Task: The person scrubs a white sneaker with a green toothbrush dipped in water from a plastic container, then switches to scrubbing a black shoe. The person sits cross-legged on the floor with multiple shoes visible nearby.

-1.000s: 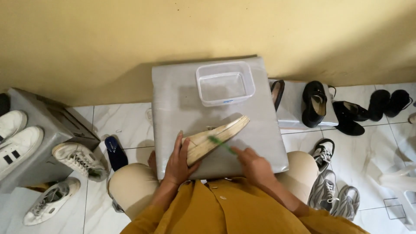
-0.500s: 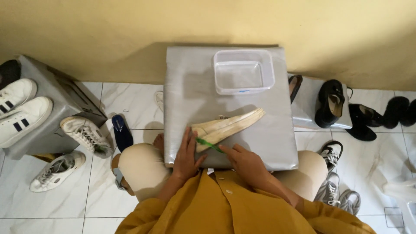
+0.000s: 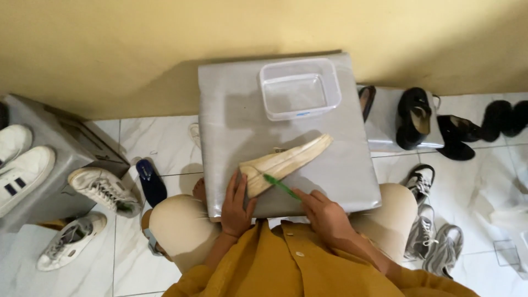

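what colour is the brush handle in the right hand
Green. The brush in the right hand has a slim green handle against the pale shoe sole; head view shows it.

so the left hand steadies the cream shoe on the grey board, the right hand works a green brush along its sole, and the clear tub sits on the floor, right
Not quite: the clear tub sits on the grey board, at its far edge, not on the floor, as the head view shows. The rest holds: the left hand steadies the cream shoe, and the right hand works a green brush along its sole.

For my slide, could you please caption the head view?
Left hand steadies a cream shoe sole-up on a grey table while the right hand holds a green brush to it.
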